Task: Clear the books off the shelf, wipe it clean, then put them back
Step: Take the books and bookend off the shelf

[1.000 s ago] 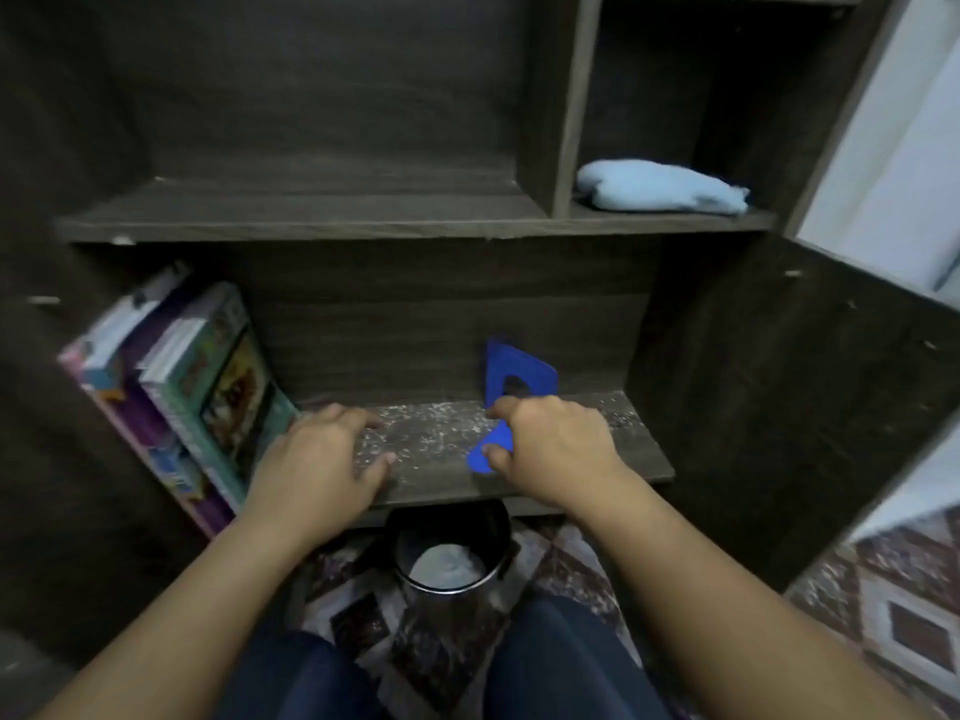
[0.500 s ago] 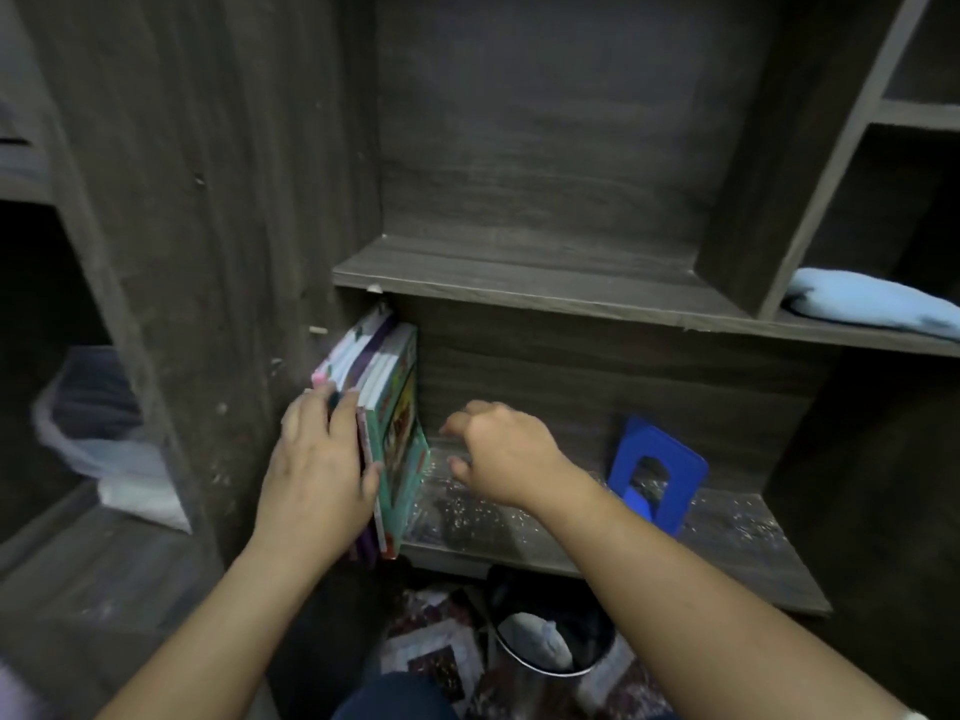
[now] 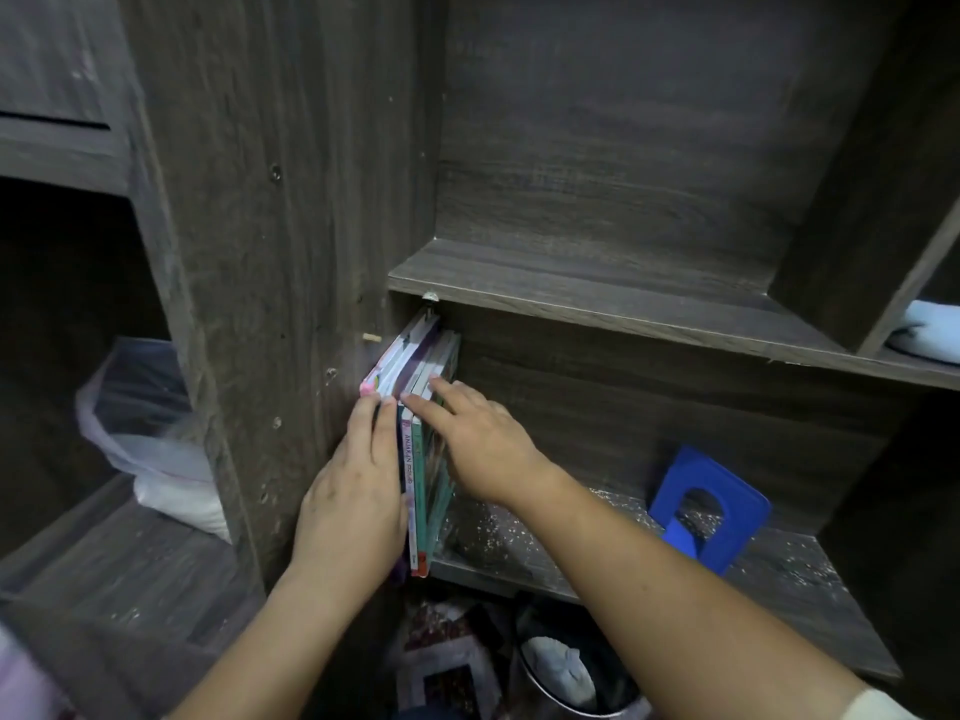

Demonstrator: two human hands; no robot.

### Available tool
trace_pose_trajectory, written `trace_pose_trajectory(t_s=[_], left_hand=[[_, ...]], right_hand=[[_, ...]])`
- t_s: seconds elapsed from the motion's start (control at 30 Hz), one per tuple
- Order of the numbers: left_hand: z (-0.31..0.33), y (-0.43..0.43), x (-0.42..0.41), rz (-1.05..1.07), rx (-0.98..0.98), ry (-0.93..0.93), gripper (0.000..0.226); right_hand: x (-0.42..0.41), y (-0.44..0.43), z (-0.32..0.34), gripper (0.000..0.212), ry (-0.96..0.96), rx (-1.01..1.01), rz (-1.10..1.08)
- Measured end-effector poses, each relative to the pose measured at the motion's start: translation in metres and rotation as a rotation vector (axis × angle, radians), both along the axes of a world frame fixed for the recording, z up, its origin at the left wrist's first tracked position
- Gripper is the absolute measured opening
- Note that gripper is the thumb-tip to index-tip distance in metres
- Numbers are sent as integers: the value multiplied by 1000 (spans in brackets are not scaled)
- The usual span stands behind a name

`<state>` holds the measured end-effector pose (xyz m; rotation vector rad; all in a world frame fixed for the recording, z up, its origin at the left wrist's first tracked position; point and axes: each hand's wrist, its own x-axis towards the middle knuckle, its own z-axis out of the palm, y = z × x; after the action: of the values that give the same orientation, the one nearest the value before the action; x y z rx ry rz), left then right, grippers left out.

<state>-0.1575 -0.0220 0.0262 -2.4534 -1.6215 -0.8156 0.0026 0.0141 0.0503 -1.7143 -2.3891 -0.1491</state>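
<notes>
A few thin books (image 3: 418,493) stand upright at the left end of the lower shelf (image 3: 779,579), against the cabinet's side wall. My left hand (image 3: 353,504) lies flat against their left spines with its fingers straight. My right hand (image 3: 480,441) reaches in from the right; its straight index and middle fingers touch the upper spines of the right-hand books, and its thumb is hidden. White specks of dust cover the shelf board. A light blue cloth (image 3: 930,332) lies in the upper right compartment.
A blue metal bookend (image 3: 727,517) stands on the dusty shelf to the right of the books. Below the shelf sits a round bin (image 3: 561,672) on a patterned floor. A clear plastic bag (image 3: 150,444) rests in the left compartment. The shelf above (image 3: 571,283) is bare.
Both hands left the shelf's middle and the bookend and moved left to the books. The right hand has now reached their spines, and the leaning books stand more upright.
</notes>
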Motion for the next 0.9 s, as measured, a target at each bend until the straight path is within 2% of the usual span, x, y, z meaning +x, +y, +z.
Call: trace_pose_trajectory(t_s=[0.23, 0.37, 0.43, 0.53, 0.63, 0.8, 0.9], left_hand=[[-2, -1, 0, 22, 5, 18, 104], [-3, -1, 0, 21, 8, 26, 105], [-4, 0, 1, 15, 10, 19, 105], [-5, 1, 1, 12, 12, 0, 104], [-8, 1, 2, 14, 27, -8, 106], [-11, -4, 7, 24, 64, -27, 107], [-14, -11, 15, -33, 90, -25, 103]], right_hand=[[5, 5, -17, 71, 53, 64, -2], [13, 8, -13, 58, 70, 158, 9], [20, 13, -11, 55, 9, 212, 28], [28, 15, -14, 41, -106, 281, 142], [36, 12, -17, 31, -158, 322, 150], [71, -4, -16, 37, -152, 383, 78], [95, -25, -17, 12, -95, 492, 61]])
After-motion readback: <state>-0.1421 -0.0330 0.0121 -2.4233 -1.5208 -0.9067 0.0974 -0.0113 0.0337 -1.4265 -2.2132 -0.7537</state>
